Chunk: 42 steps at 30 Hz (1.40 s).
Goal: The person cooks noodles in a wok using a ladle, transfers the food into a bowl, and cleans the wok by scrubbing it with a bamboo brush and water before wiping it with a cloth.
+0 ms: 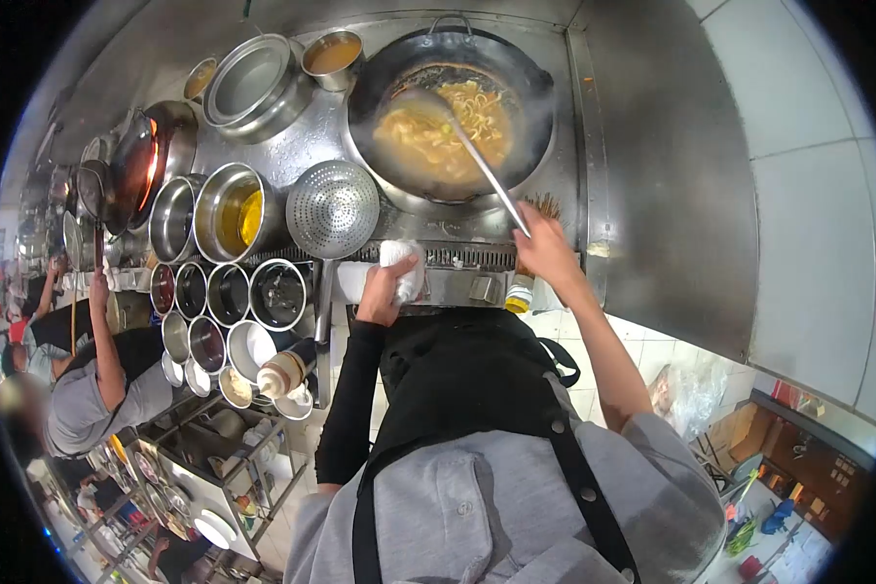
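My right hand [545,248] is closed round the handle of a long metal ladle [484,167]. The bowl of the ladle rests in a large dark wok [372,90], among noodles in a brown, steaming sauce [448,146]. My left hand [383,292] grips a folded white cloth [405,269] at the stove's front edge, below the wok. A round perforated strainer [332,209] lies just beyond it to the left, its handle pointing down. Beside my right hand is a bristle brush [543,205], and a yellow-capped bottle [519,294] sits beneath it.
Left of the strainer stand a pot with yellow oil [249,216] and several seasoning tins [277,294]. Behind them are a lidded pot [253,86] and a bowl of brown liquid [332,58]. A co-worker [117,389] works at another wok, far left. A steel wall [667,165] bounds the right.
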Motion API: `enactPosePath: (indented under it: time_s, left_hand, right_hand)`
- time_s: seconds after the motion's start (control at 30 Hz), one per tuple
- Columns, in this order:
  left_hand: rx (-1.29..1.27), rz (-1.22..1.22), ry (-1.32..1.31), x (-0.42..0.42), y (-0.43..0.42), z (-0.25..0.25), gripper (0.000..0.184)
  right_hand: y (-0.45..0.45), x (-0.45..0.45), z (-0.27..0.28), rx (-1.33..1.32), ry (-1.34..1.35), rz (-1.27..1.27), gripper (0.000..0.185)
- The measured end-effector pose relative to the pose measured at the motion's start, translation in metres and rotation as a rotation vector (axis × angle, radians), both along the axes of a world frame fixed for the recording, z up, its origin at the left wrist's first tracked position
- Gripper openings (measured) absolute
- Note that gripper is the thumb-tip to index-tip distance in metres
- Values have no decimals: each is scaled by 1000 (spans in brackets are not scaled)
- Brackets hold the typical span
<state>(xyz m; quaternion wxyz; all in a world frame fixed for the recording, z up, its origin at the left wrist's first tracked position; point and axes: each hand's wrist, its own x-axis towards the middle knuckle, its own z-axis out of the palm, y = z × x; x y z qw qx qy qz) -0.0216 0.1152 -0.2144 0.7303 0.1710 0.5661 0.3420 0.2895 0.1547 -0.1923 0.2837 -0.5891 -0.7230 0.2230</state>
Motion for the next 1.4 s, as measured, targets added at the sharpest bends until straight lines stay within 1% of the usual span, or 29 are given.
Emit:
enactPosePath:
  time_s: [0.07, 0.1, 0.2, 0.23, 0.27, 0.33, 0.37, 0.4, 0.43, 0.5, 0.57, 0.63, 0.67, 0.73, 0.77, 0.83, 0.87, 0.9, 1.0, 1.03, 1.1, 1.13, 1.17, 1.23, 1.27, 1.3, 1.33, 1.37, 1.4]
  left_hand:
    - [-4, -12, -21, 0, 9, -12, 30]
    - [-12, -43, 8, 3, 17, -16, 26]
    - [-67, -79, -36, 11, 52, -27, 22]
    - [-76, -36, -77, 16, 62, -27, 23]
    - [-107, -71, -145, 17, 75, -36, 33]
    - [-212, -163, -282, 27, 100, -29, 48]
    - [-280, -159, -283, 37, 111, -27, 56]
    - [-342, -203, -330, 45, 122, -32, 57]
    - [-354, -202, -340, 51, 128, -37, 54]
    - [-364, -196, -367, 59, 140, -51, 46]
    - [-363, -144, -425, 63, 144, -71, 36]
    - [-365, -41, -522, 66, 146, -92, 25]
    - [-362, 17, -582, 69, 148, -94, 19]
    - [-246, -31, -560, 69, 144, -79, 23]
    - [-201, -72, -543, 70, 142, -63, 28]
    - [-243, -88, -519, 68, 142, -49, 29]
    - [-245, -93, -551, 67, 138, -40, 29]
    - [-248, -100, -582, 66, 135, -29, 29]
    - [-372, 66, -723, 71, 137, -59, 27]
    - [-416, 121, -756, 73, 139, -66, 26]
    - [-373, 125, -808, 72, 136, -93, 22]
    - [-350, 127, -836, 73, 136, -101, 20]
    - [-310, 144, -751, 75, 129, -92, 15]
    - [-331, 150, -712, 70, 112, -68, 15]
    - [-349, 149, -690, 69, 103, -64, 15]
    - [-274, 127, -810, 63, 91, -73, 15]
    - [-257, 140, -726, 64, 81, -82, 16]
    - [-239, 149, -640, 64, 66, -62, 16]
    - [-218, 153, -552, 64, 54, -49, 16]
  right_hand:
    - [-14, 3, 12, -137, 19, -163, 50]
    - [-10, 3, 10, -126, -41, -258, 48]
    - [14, 8, -8, -161, -19, -389, 44]
    - [16, 7, -14, -144, -28, -403, 42]
    - [13, 6, -25, -179, 0, -381, 42]
    - [5, 2, -48, -248, 54, -333, 43]
    - [-8, -6, -36, -301, 100, -266, 45]
    - [-20, -17, -37, -272, 33, -287, 32]
    - [-35, -17, -32, -205, 33, -246, 32]
    - [-43, -17, -13, -154, 75, -223, 36]
    - [-38, -9, 1, -191, 156, -246, 44]
    - [-8, -1, 9, -162, 69, -297, 35]
    - [7, 3, 13, -161, 23, -337, 31]
    - [45, 21, -16, -11, -77, -280, 30]
    - [57, 26, -26, 61, -126, -253, 29]
    - [70, 18, -7, -213, 40, -274, 29]
    - [76, 12, 0, -353, 121, -278, 30]
    - [80, 9, -8, -393, 161, -242, 30]
    - [70, -14, -18, -413, 203, -118, 29]
    - [59, -21, -16, -449, 168, -119, 31]
    - [32, -13, -36, -114, -20, 47, 30]
    - [12, -11, -10, -152, -42, 39, 34]
    - [-10, -8, 18, -193, -64, 31, 37]
    - [-45, 10, 22, -13, 29, -2, 45]
    - [-54, 10, 28, -83, 18, -67, 47]
    - [-60, 10, 41, -150, 7, -138, 49]
    - [-63, 10, 52, -212, -2, -215, 50]
    - [-59, 8, 58, -235, 1, -249, 47]
    - [-54, 9, 52, -229, 13, -270, 47]
